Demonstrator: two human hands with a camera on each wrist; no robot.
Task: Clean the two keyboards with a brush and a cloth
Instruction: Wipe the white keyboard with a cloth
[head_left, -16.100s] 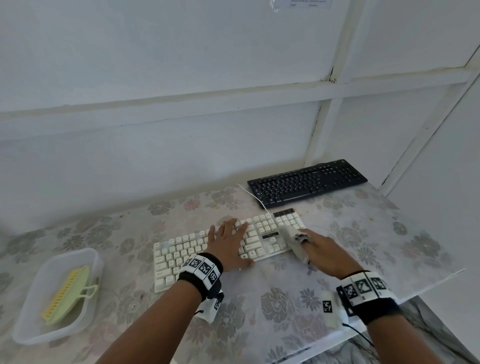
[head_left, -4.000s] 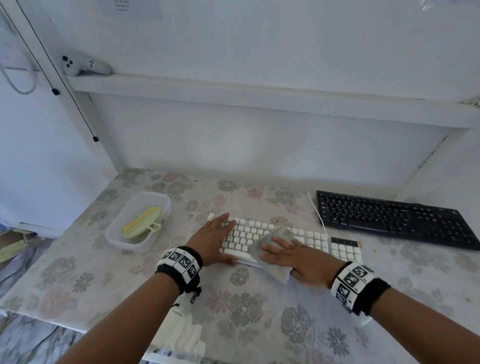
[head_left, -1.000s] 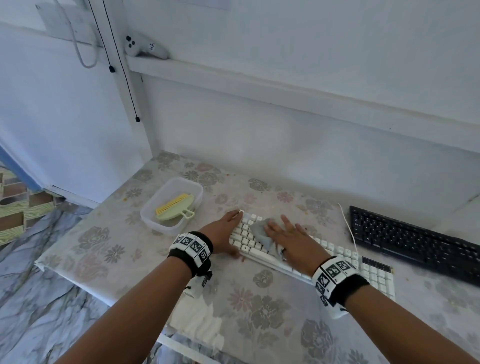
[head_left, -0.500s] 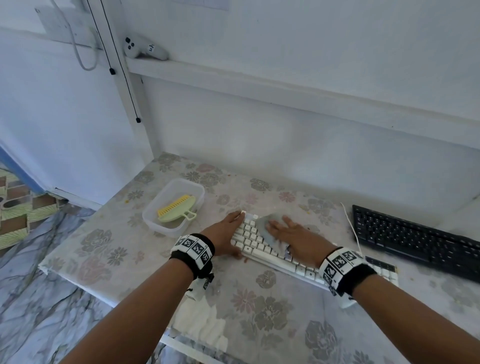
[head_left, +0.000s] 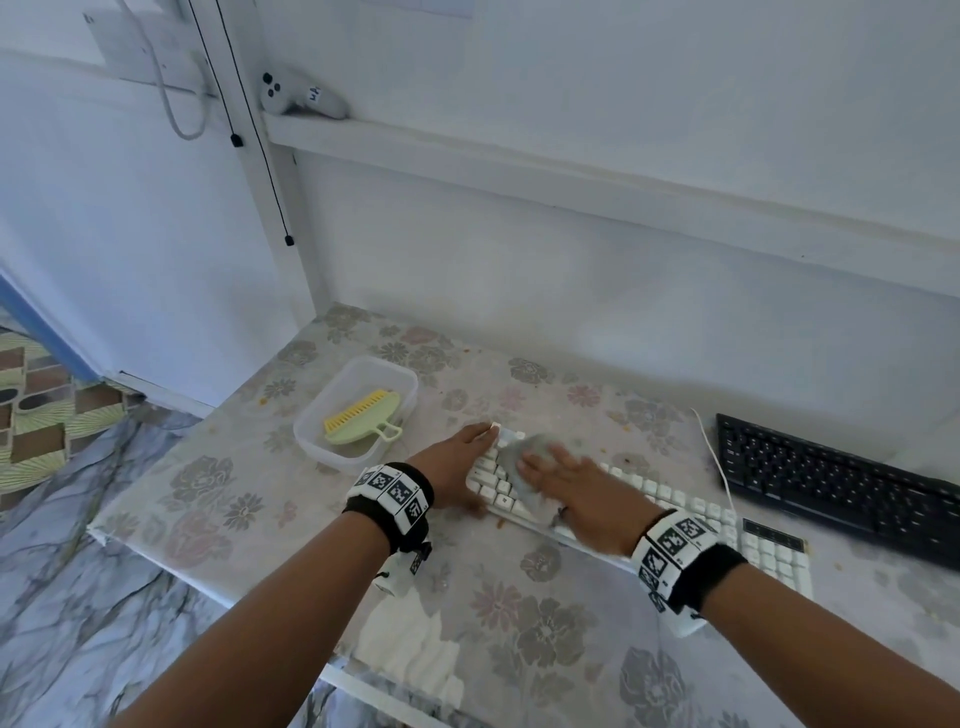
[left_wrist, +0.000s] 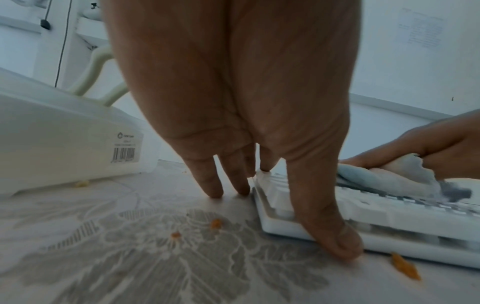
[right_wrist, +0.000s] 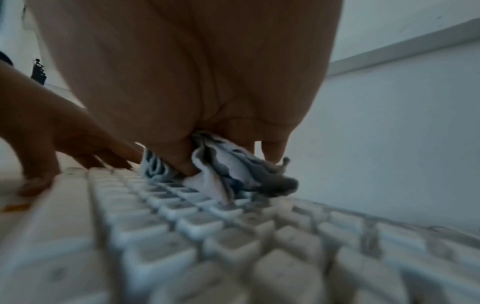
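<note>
A white keyboard (head_left: 675, 506) lies across the flowered table, with a black keyboard (head_left: 831, 483) to its right. My left hand (head_left: 457, 457) braces the white keyboard's left end with straight fingers: the thumb is on the front edge and the fingertips are on the table and the corner. My right hand (head_left: 571, 483) presses a grey cloth (head_left: 537, 446) flat onto the leftmost keys, right beside the left hand. In the right wrist view the cloth (right_wrist: 233, 170) bunches under the palm on the keys (right_wrist: 233, 236). A yellow-green brush (head_left: 363, 423) lies in the clear tub.
The clear plastic tub (head_left: 358, 364) stands just left of my left hand. Orange crumbs (left_wrist: 215, 223) dot the table by the keyboard's corner. A white controller (head_left: 301, 96) sits on the wall ledge. The table's front-left edge (head_left: 208, 587) drops to a marble floor.
My right hand has slid the cloth left along the white keyboard to its left end. The left hand has stayed braced at that end.
</note>
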